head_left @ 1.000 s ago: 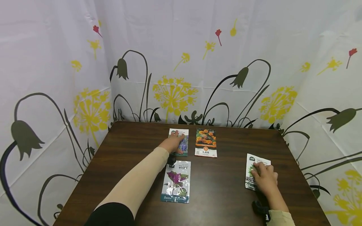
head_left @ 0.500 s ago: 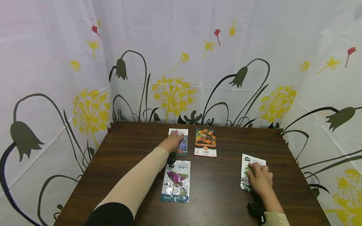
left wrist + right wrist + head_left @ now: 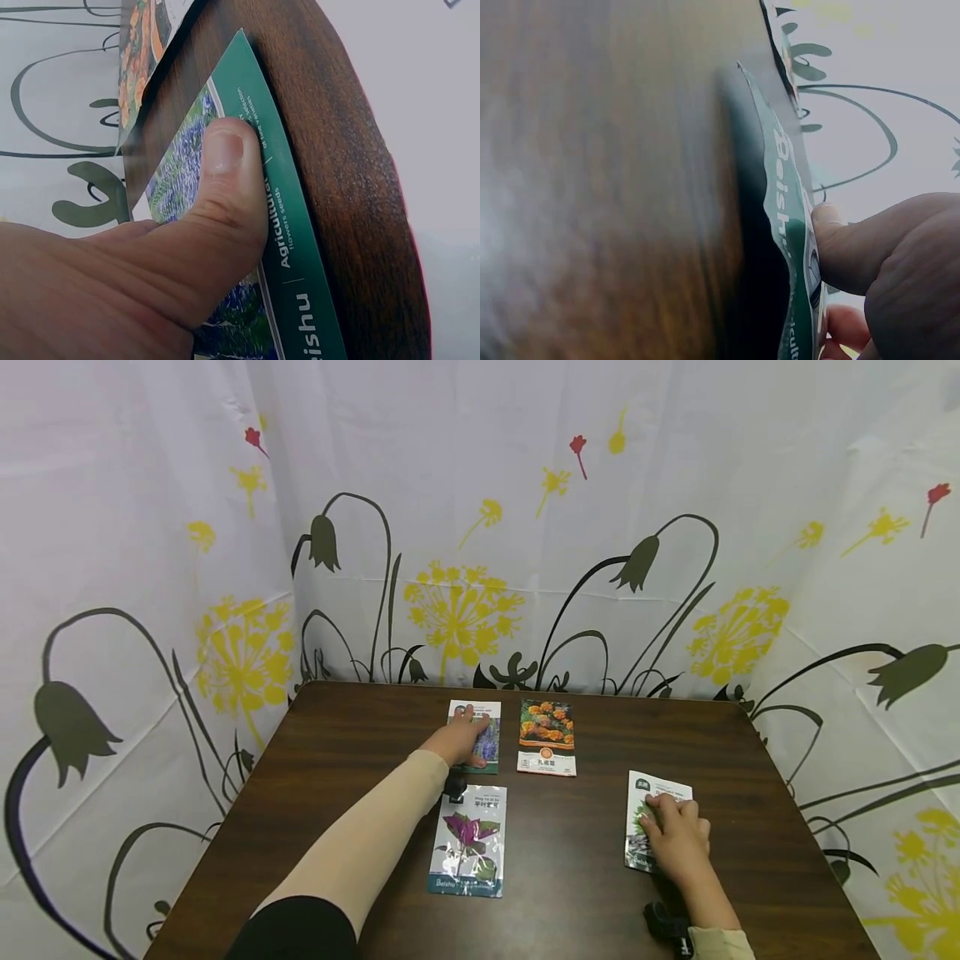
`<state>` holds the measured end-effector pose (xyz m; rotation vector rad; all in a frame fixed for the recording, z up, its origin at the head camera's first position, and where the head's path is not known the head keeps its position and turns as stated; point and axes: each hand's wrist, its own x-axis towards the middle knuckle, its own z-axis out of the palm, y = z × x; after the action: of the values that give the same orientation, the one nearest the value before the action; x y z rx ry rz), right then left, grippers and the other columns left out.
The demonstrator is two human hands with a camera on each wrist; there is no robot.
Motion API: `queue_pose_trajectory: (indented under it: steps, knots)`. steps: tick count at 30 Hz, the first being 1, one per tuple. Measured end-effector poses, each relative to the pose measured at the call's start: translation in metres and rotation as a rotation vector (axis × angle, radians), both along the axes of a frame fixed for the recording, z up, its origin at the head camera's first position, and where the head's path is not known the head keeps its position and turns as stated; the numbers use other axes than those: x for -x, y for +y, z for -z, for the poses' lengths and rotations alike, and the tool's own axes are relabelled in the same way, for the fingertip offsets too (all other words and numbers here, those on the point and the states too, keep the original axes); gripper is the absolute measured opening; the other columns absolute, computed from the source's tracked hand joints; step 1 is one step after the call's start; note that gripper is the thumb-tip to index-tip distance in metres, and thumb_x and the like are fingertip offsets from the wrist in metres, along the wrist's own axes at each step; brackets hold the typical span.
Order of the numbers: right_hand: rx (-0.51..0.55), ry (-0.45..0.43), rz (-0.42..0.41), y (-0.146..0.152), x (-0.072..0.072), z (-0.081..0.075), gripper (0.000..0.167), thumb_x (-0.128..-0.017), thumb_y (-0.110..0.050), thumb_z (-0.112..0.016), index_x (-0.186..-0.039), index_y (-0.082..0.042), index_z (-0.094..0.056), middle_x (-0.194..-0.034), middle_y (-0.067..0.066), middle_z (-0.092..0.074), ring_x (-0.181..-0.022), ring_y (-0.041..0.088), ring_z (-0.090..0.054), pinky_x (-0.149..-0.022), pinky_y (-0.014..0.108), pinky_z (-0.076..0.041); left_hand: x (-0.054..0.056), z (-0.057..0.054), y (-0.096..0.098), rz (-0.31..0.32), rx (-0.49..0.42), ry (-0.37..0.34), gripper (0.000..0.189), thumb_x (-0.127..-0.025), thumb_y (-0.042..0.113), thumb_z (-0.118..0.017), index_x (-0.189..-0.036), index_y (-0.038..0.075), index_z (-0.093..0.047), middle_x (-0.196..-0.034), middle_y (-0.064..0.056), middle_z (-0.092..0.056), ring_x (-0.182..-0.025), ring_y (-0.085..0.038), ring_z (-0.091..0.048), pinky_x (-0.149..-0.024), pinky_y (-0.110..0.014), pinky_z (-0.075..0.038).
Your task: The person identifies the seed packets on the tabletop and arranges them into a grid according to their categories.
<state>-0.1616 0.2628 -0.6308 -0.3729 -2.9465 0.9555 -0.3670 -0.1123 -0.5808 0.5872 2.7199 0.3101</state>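
Note:
On the far side of the table, my left hand (image 3: 456, 742) lies with spread fingers on a seed packet printed with blue-purple flowers (image 3: 489, 745). The left wrist view has its thumb (image 3: 226, 161) flat along that packet's green lower band. My right hand (image 3: 681, 842) grips a white seed packet with a green leafy plant (image 3: 638, 835) at the table's right. In the right wrist view this packet's green bottom edge (image 3: 784, 217) stands slightly off the wood with a dark shadow under it, the thumb (image 3: 840, 244) on its face. The right hand covers the packet's right part.
An orange-flower seed packet (image 3: 546, 739) lies to the right of the left hand. Nearer me is a larger packet with a purple-leaved plant (image 3: 467, 843), beside the left forearm. The brown wooden table (image 3: 570, 868) ends at a flower-printed curtain (image 3: 480, 527).
My right hand has moved left across the table with the leafy-plant seed packet. The left hand and the other packets have stayed in place.

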Motion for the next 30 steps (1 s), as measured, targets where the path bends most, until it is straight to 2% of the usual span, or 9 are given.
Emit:
queue_pose_trajectory:
  steps: [9, 17, 24, 30]
  knots:
    - [-0.015, 0.013, -0.017, -0.01, 0.0, 0.0, 0.039, -0.106, -0.025, -0.069, -0.142, -0.013, -0.059, -0.138, 0.029, -0.044, -0.122, 0.058, -0.041, -0.093, 0.073, -0.042, 0.002, 0.001, 0.001, -0.008, 0.005, -0.008, 0.106, -0.089, 0.037, -0.088, -0.174, 0.014, -0.03, -0.181, -0.027, -0.012, -0.169, -0.047, -0.014, -0.129, -0.058, -0.038]
    - [-0.045, 0.034, -0.036, -0.026, -0.001, 0.002, 0.037, -0.104, -0.024, -0.072, -0.139, -0.014, -0.062, -0.134, 0.027, -0.047, -0.116, 0.054, -0.044, -0.087, 0.065, -0.044, 0.002, 0.001, 0.0, -0.011, -0.004, -0.017, 0.104, -0.09, 0.036, -0.088, -0.174, 0.014, -0.03, -0.181, -0.026, -0.012, -0.169, -0.048, -0.014, -0.129, -0.06, -0.038]
    - [-0.021, 0.035, -0.049, -0.039, -0.002, 0.002, 0.036, -0.103, -0.023, -0.074, -0.137, -0.015, -0.064, -0.132, 0.024, -0.049, -0.116, 0.05, -0.044, -0.087, 0.063, -0.043, -0.001, 0.003, -0.002, -0.009, -0.001, -0.016, 0.102, -0.091, 0.034, -0.088, -0.173, 0.014, -0.032, -0.181, -0.028, -0.013, -0.168, -0.05, -0.015, -0.129, -0.06, -0.037]
    - [-0.017, 0.051, -0.044, -0.045, 0.0, 0.005, 0.035, -0.103, -0.022, -0.074, -0.136, -0.015, -0.064, -0.132, 0.024, -0.049, -0.117, 0.05, -0.044, -0.088, 0.064, -0.042, 0.003, 0.006, 0.0, 0.003, 0.004, -0.007, 0.101, -0.092, 0.036, -0.088, -0.173, 0.014, -0.031, -0.181, -0.028, -0.013, -0.168, -0.049, -0.015, -0.13, -0.059, -0.037]
